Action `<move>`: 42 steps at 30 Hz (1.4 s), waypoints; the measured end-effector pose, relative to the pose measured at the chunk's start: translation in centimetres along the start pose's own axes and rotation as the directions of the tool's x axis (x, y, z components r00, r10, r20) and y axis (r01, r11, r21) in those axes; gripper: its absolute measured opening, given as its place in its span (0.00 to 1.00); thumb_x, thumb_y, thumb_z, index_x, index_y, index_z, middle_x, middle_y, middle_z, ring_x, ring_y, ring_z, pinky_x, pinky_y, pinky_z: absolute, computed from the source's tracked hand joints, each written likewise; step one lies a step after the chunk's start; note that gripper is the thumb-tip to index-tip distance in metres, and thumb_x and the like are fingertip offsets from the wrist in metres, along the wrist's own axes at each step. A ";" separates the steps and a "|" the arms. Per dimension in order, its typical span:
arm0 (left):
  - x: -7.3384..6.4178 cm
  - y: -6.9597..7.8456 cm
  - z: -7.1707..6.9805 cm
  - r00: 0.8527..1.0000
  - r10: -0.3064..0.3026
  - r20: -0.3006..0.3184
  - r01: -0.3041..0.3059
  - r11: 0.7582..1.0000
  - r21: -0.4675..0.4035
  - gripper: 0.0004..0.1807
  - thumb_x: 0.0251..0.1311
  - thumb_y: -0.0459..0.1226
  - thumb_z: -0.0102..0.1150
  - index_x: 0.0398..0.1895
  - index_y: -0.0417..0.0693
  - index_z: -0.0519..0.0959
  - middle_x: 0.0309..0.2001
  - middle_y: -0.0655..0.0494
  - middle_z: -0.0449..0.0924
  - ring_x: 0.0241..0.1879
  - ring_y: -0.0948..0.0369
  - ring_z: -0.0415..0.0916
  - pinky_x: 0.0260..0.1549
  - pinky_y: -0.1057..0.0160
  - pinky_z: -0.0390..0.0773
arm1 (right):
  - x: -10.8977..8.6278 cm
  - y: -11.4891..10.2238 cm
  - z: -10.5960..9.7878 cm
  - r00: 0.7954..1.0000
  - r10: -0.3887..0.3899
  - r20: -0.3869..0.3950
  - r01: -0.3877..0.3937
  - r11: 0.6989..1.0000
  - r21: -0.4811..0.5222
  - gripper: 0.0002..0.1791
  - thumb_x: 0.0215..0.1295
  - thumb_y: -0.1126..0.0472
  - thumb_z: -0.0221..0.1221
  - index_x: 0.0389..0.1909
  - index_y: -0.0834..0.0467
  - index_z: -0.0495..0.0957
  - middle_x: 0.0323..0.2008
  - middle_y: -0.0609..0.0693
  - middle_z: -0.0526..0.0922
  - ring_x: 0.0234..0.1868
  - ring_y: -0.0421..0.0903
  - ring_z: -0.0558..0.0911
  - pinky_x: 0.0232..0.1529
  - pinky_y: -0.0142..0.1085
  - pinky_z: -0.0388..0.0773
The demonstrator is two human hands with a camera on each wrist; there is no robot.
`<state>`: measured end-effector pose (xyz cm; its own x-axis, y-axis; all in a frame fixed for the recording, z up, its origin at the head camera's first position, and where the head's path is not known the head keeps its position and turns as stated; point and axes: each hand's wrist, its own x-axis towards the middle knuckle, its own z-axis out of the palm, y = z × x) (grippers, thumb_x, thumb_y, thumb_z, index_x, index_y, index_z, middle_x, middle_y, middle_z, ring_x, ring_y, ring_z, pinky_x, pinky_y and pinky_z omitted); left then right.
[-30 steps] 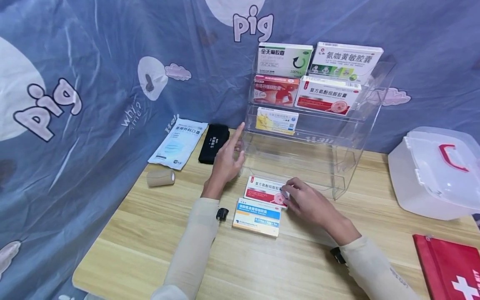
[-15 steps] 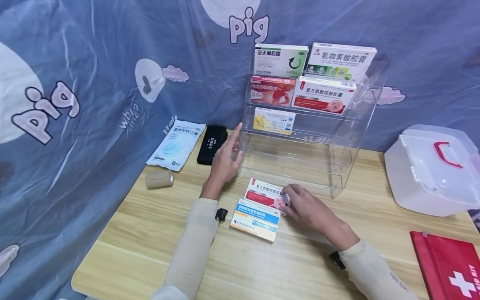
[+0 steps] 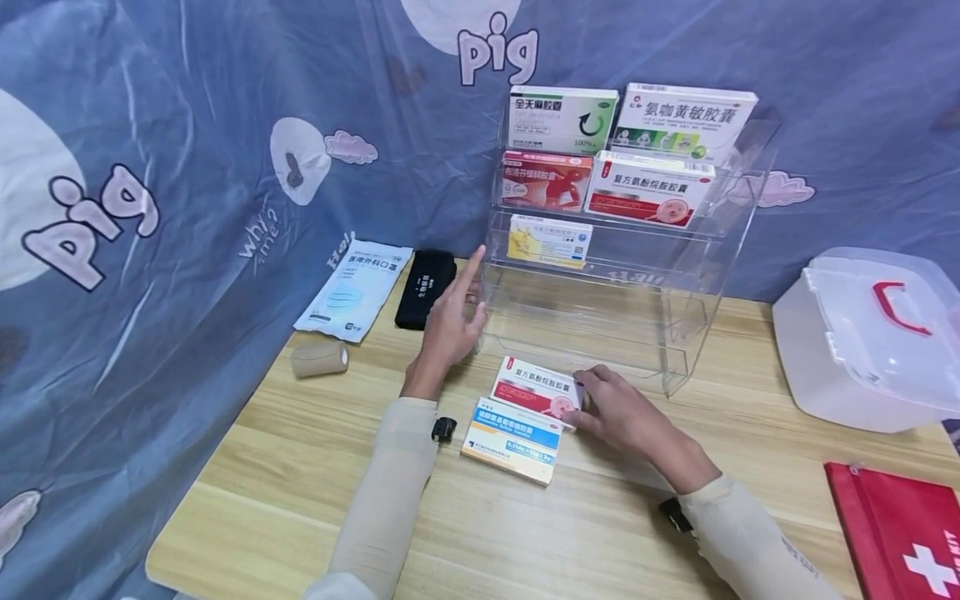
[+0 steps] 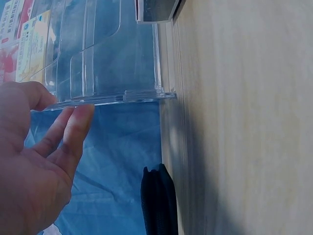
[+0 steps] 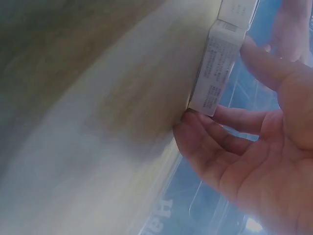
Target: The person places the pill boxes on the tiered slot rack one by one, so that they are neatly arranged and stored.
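My right hand [image 3: 626,417] is at the right end of a red-and-white medicine box [image 3: 525,385] lying on the table, thumb at its near corner and fingers at its far edge. In the right wrist view, thumb and fingers grip the end of this box [image 5: 215,68]. A blue, white and orange medicine box [image 3: 512,442] lies against its near side. My left hand [image 3: 450,329] holds the left side panel of a clear acrylic display rack [image 3: 585,325]. The left wrist view has the hand [image 4: 44,142] with thumb and fingers on opposite faces of the panel.
Several medicine boxes stand on the rack's upper tiers, among them a green-and-white box [image 3: 562,121]. On the left lie a mask packet [image 3: 352,287], a black pouch [image 3: 425,289] and a tan bandage roll [image 3: 319,359]. A white case [image 3: 862,342] and red pouch [image 3: 900,525] lie right.
My right fingers have spread from over the red-and-white box's right end to its two edges. The blue, white and orange box has turned slightly. My left hand stays at the rack.
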<state>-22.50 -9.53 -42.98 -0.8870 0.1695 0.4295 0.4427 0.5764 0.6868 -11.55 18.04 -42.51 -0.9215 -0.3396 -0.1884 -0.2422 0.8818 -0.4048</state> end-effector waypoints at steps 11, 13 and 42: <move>-0.1 0.2 0.0 1.000 -0.001 -0.005 0.001 1.000 0.002 0.50 0.70 0.27 0.59 0.88 0.69 0.52 0.60 0.44 0.82 0.55 0.50 0.85 0.44 0.49 0.87 | -0.2 -0.1 -0.2 1.000 0.010 -0.028 -0.007 0.995 0.103 0.34 0.65 0.51 0.75 0.64 0.61 0.72 0.51 0.58 0.82 0.47 0.52 0.81 0.49 0.51 0.82; -0.1 0.3 0.0 1.000 -0.004 -0.004 0.004 1.000 -0.001 0.50 0.70 0.27 0.59 0.88 0.69 0.53 0.60 0.44 0.82 0.55 0.50 0.85 0.45 0.48 0.87 | -0.2 -0.2 -0.2 0.999 0.008 -0.042 -0.004 0.994 0.110 0.33 0.65 0.53 0.75 0.64 0.60 0.71 0.50 0.56 0.82 0.45 0.50 0.79 0.47 0.49 0.80; 0.0 0.1 0.0 1.000 -0.019 -0.003 0.019 1.000 0.006 0.51 0.68 0.27 0.59 0.88 0.73 0.52 0.63 0.46 0.82 0.56 0.51 0.86 0.47 0.47 0.88 | -2.0 1.3 -5.6 0.922 -0.042 -0.384 0.180 0.926 0.331 0.31 0.64 0.77 0.69 0.66 0.63 0.73 0.50 0.66 0.87 0.47 0.57 0.90 0.45 0.31 0.89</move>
<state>-22.42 -9.44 -42.92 -0.8951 0.1559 0.4178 0.4245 0.5846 0.6914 -11.74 21.70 -37.64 -0.9564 -0.2248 0.1865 -0.2896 0.6469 -0.7054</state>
